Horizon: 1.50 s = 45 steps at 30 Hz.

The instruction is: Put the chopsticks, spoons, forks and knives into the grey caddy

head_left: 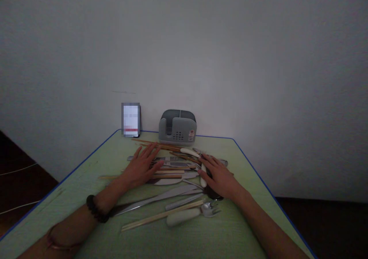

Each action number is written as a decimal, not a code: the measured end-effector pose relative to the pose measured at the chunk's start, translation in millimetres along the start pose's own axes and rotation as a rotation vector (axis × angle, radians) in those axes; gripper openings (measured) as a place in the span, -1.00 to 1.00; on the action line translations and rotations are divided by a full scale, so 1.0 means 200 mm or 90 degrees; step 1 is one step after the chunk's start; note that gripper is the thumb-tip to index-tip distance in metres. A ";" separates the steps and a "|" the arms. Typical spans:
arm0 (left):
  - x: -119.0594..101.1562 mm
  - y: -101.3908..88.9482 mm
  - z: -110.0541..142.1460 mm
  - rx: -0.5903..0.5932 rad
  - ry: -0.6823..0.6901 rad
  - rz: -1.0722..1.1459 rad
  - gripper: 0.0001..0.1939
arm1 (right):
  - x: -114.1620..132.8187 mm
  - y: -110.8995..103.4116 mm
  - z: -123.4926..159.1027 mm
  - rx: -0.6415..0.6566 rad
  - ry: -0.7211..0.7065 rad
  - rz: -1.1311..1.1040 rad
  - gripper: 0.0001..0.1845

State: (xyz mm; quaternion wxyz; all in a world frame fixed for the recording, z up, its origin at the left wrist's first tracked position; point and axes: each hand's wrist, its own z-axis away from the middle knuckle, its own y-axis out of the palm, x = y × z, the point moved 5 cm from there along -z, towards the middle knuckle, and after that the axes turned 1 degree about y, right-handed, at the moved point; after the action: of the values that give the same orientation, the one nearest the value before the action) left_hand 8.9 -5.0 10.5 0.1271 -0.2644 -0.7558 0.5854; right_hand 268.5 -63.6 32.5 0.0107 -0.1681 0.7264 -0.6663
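Chopsticks, knives, forks and other cutlery lie spread over a green table point(224, 232). My left hand point(143, 165) rests palm down with fingers spread, over the left part of the chopsticks point(169, 176) and knives. My right hand point(217, 174) lies flat on the right part of the pile, fingers out, beside a white handle point(203, 176). A dark rounded piece point(214, 193) shows partly under it. Nearer to me are a long knife point(161, 197), a pair of chopsticks point(143, 222) and a fork with a thick white handle point(184, 216). Palms hide some pieces.
A grey cutlery holder point(178, 130) with compartments stands at the back of the table against the wall point(184, 52). Left of it, a phone point(131, 120) with a blurred lit screen leans on the wall. Blue edging point(258, 171) runs around the tabletop.
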 end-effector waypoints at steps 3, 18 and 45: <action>0.09 0.01 -0.01 0.033 -0.070 -0.003 -0.33 | -0.01 0.01 0.00 -0.007 -0.006 -0.002 -0.41; 0.15 0.04 -0.04 0.051 -0.041 0.005 -0.31 | 0.00 0.01 0.00 0.009 -0.019 0.005 -0.41; 0.15 -0.01 -0.07 -0.068 -0.047 -0.009 -0.56 | 0.00 0.03 -0.02 -0.005 -0.011 -0.004 -0.44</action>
State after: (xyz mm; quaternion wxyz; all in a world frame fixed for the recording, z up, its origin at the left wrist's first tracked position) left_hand -10.6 22.7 13.3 0.0888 -0.2439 -0.7919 0.5528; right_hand 266.0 -60.2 27.6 0.0139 -0.1762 0.7284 -0.6620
